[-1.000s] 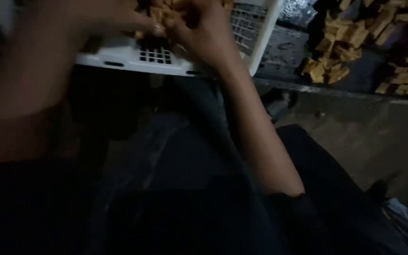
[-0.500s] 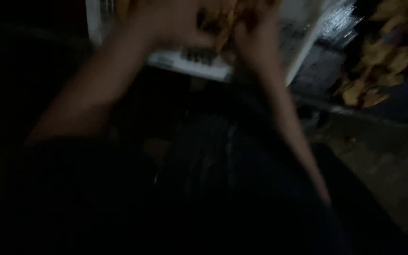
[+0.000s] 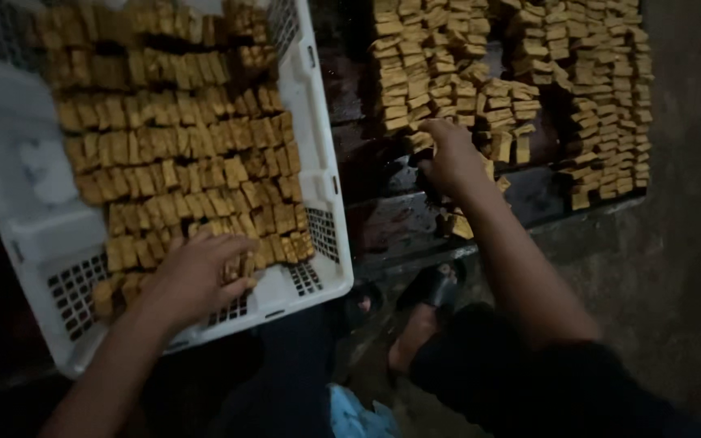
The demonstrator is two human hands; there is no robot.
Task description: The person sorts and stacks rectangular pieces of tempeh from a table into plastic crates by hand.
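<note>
i saw the white crate (image 3: 318,174) mostly filled with rows of brown blocks (image 3: 180,154). my left hand (image 3: 196,276) pressed blocks into the near row, grip curled on them. my right hand (image 3: 452,158) closed on blocks from the dark tray (image 3: 383,219), many left there.

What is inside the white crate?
The crate holds rows of golden-brown blocks, filling most of it. The left hand rests on the nearest row, covering some blocks. The crate's floor beneath the rows is hidden.
</note>
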